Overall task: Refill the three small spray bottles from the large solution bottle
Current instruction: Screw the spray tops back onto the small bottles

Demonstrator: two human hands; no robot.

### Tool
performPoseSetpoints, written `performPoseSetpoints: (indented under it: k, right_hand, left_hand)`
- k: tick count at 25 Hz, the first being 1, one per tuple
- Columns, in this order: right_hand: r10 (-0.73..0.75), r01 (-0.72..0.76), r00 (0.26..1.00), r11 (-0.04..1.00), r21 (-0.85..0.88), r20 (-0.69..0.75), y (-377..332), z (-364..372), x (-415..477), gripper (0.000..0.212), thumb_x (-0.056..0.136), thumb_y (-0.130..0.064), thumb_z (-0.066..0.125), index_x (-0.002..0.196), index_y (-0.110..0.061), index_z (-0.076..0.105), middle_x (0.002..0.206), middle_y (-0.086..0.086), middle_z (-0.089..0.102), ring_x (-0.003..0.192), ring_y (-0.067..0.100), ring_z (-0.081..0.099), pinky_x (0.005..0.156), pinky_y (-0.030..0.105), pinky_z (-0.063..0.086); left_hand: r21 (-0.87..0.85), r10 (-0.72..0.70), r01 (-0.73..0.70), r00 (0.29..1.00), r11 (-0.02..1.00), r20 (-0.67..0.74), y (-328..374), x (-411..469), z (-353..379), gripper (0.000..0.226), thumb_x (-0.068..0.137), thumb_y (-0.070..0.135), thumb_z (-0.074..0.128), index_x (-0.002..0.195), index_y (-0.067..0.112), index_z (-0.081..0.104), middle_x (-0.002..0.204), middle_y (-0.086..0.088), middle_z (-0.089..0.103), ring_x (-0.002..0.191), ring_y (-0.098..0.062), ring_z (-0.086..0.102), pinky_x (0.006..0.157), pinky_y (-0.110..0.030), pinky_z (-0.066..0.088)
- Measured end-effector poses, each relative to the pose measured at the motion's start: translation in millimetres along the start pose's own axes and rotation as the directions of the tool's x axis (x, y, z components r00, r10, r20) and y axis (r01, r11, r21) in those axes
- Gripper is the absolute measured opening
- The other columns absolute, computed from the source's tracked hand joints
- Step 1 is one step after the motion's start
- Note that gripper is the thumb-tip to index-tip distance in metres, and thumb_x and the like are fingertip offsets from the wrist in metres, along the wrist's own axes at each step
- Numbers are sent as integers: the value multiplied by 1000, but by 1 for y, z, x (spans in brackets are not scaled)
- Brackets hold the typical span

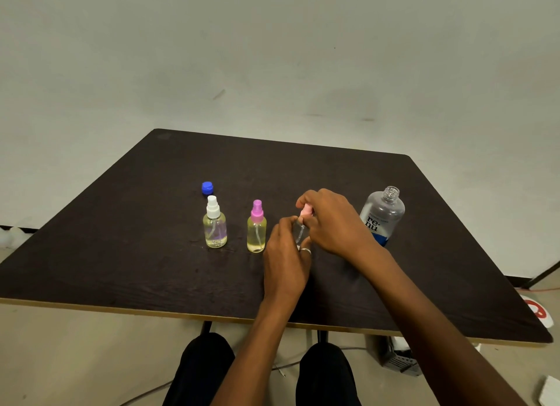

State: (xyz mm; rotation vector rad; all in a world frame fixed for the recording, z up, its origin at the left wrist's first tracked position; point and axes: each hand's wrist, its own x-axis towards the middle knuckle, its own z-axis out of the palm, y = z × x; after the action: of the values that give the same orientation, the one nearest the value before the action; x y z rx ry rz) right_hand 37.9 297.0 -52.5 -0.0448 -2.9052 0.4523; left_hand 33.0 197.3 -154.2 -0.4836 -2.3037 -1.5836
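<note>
Three small spray bottles stand in a row on the dark table (121,254). The white-capped bottle (215,223) at the left and the purple-capped bottle (256,228) beside it both hold yellowish liquid. My left hand (286,260) grips the body of the third small bottle (300,232), which is mostly hidden. My right hand (330,220) pinches its pale pink spray top (305,210). The large clear solution bottle (383,216) stands uncapped just right of my hands. Its blue cap (207,188) lies behind the white-capped bottle.
The table's front edge runs just above my knees. On the floor at the right lie a red-and-white object (539,311), a grey box (397,357) with cables, and a white item at the corner. A plain wall stands behind the table.
</note>
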Motion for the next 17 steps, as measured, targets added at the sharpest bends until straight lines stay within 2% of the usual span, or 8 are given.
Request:
performPoseSetpoints:
  k: [5, 9, 12, 14, 15, 16, 17]
  right_hand:
    - [-26, 26, 1000, 999, -21, -3, 4, 0, 5, 33, 89, -20, 65, 121, -23, 58, 112, 0, 57, 101, 18, 55, 81, 27, 44]
    - [-62, 62, 998, 997, -48, 8, 8, -6, 4, 47, 87, -32, 68, 131, -23, 54, 114, 0, 61, 101, 18, 58, 83, 28, 47]
    - [-80, 78, 997, 994, -76, -23, 9, -20, 2, 53, 84, -46, 67, 131, -24, 55, 115, 0, 63, 100, 18, 61, 86, 38, 53]
    - [-91, 86, 993, 994, -66, -76, 9, -37, -1, 48, 86, -49, 64, 128, -24, 59, 113, 0, 66, 99, 16, 62, 87, 39, 53]
    - [-90, 85, 990, 995, -51, -112, 9, -49, -3, 44, 88, -49, 62, 124, -24, 62, 110, -1, 67, 98, 15, 62, 87, 38, 52]
    - [-79, 75, 986, 997, -30, -150, 10, -61, -6, 39, 89, -48, 60, 120, -24, 65, 107, -4, 68, 96, 12, 62, 87, 35, 52]
    - [-61, 61, 980, 998, -7, -190, 11, -73, -10, 34, 91, -47, 59, 115, -25, 67, 104, -6, 69, 93, 9, 63, 86, 33, 52]
  left_hand:
    - [13, -16, 16, 1000, 1000, 1, -3, 4, 3, 39, 87, 14, 73, 122, 16, 55, 112, 1, 64, 103, -9, 61, 85, -27, 55]
    - [24, -10, 10, 1000, 1000, 14, -3, 2, 2, 48, 86, 18, 75, 129, 13, 53, 118, -1, 64, 109, -12, 61, 90, -32, 55]
    - [41, -82, 79, 992, 996, 90, 0, 3, 1, 75, 84, 35, 77, 146, 17, 40, 140, -1, 54, 128, -14, 53, 104, -34, 49]
    - [67, -156, 147, 978, 987, 140, 11, -2, -2, 89, 85, 40, 76, 155, 18, 26, 156, -1, 39, 142, -16, 39, 114, -33, 38]
    - [76, -164, 155, 979, 985, 124, 19, -8, -3, 89, 87, 39, 74, 157, 18, 23, 159, -2, 35, 146, -16, 34, 116, -33, 34]
    - [82, -112, 106, 991, 991, 71, 28, -14, -5, 85, 89, 36, 73, 156, 17, 25, 158, -3, 36, 147, -16, 31, 118, -34, 34]
    - [84, 1, 0, 1000, 996, -6, 36, -20, -5, 77, 91, 32, 71, 154, 15, 30, 156, -4, 39, 148, -16, 31, 117, -36, 35]
